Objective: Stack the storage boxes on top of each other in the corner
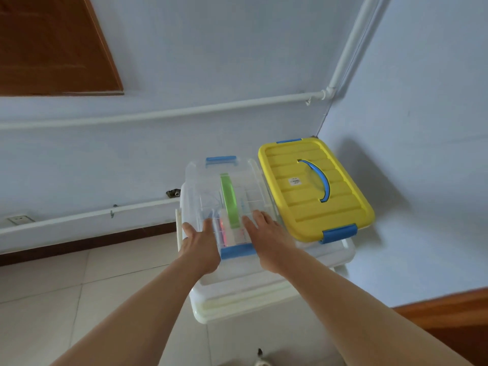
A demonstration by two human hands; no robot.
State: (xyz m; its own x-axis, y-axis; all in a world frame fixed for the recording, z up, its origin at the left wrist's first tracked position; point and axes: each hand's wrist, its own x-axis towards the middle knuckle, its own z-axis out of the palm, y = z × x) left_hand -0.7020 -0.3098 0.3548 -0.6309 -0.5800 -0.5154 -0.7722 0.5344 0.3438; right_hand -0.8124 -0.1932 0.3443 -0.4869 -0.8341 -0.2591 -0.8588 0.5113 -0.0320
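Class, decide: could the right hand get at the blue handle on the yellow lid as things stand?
Probably yes. The right hand rests on the clear box beside the yellow lid, and nothing covers its blue handle.

A clear box (211,191) with green handle (229,200) and blue clips; beside it, a ribbed yellow lid (303,207).

This looks like a plain room in a home or flat: pale blue-white painted walls (237,62) meeting in a corner, white heating pipes (163,113) running along them, a light tiled floor (52,286) with a dark brown skirting board (87,244), a white wall socket (19,220), and a brown wooden panel (52,46).
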